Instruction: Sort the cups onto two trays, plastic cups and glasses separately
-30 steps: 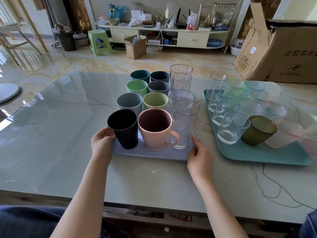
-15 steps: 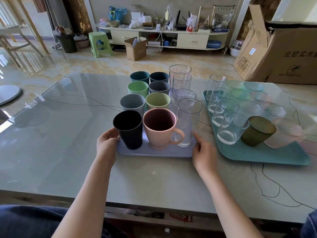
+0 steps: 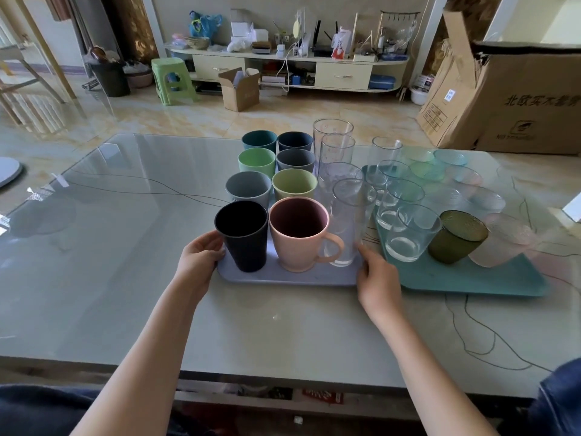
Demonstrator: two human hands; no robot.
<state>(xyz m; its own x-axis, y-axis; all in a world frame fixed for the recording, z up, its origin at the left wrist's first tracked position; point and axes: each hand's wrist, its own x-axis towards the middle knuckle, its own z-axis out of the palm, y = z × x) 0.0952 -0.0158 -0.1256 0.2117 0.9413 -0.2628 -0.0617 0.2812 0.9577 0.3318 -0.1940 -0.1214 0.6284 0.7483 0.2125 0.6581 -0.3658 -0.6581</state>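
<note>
The plastic cups [image 3: 284, 184] stand packed on the lavender tray [image 3: 283, 276] at the middle of the tabletop [image 3: 110, 247], and you have that tray by its two near corners: your left hand [image 3: 199, 258] curls its fingers [image 3: 207, 243] round the left corner beside the black cup [image 3: 242, 236], and your right hand [image 3: 375, 278] grips the right corner, its fingers touching the base of the tall clear cup [image 3: 350, 221]. Just behind your hands the pink mug [image 3: 300, 234] sits with its handle turned right toward that clear cup. The risk, as I judge it, lies there: the tall clear cups in the right column are narrow and top-heavy, so a jerk or tilt of the tray could tip one sideways. To the right, the teal tray [image 3: 471, 278] with the glasses [image 3: 408, 231] and the green glass [image 3: 456, 237] lies just beside yours, so a slide rightward could knock the edges together and rattle the glass. Farther back, the rear cups crowd close and could jostle.
</note>
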